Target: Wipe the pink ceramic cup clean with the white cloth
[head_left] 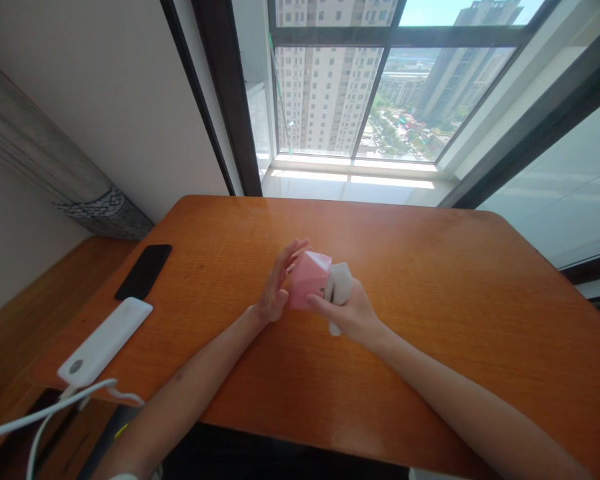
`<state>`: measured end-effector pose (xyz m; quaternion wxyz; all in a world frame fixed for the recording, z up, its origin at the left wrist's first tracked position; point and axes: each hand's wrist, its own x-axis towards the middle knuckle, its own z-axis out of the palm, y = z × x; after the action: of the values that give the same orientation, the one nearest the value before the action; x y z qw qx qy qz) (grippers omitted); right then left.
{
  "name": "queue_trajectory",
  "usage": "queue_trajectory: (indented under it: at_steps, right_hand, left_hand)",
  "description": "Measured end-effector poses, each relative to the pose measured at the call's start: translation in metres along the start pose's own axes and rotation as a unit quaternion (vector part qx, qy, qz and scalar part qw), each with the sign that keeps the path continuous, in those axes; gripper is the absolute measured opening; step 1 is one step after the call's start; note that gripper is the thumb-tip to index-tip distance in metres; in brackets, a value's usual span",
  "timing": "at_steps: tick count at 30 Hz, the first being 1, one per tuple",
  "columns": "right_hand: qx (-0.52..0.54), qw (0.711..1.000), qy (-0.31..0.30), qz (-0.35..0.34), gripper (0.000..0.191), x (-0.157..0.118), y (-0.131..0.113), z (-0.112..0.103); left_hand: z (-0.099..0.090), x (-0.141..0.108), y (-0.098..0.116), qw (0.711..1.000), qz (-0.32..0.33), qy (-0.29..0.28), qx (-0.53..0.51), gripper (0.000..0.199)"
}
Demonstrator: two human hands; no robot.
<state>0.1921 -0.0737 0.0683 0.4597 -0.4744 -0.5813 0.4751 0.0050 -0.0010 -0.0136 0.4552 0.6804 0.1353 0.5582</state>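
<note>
Above the middle of the table, a pink angular piece (pixel 311 277) with shiny, faceted sides sits between my hands. My left hand (pixel 276 283) is at its left side with the fingers stretched out and apart; whether they touch it I cannot tell. My right hand (pixel 353 312) is closed around a white object (pixel 341 283) of unclear kind, right against the pink piece. The right thumb lies over the pink piece's lower right corner. A pale end of the white object shows below that hand, and the rest is hidden by the palm and fingers.
On the brown wooden table (pixel 430 300), a black phone (pixel 144 272) lies at the left. Beside it is a white power bank (pixel 105 341) with a white cable (pixel 45 419) running off the near left edge. A window (pixel 340 100) stands beyond the far edge.
</note>
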Motion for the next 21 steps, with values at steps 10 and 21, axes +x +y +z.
queue_trajectory:
  at_steps: [10,21]
  right_hand:
    - [0.333,0.927,-0.005,0.173,0.044,0.006,-0.003,0.006]
    - [-0.318,0.852,-0.051,-0.412,0.024,-0.003,0.028,0.004]
  left_hand:
    - [-0.004,0.006,0.002,0.981,0.119,-0.04,0.145,0.101]
    - [-0.002,-0.001,0.004,0.997,0.02,-0.062,0.05,0.094]
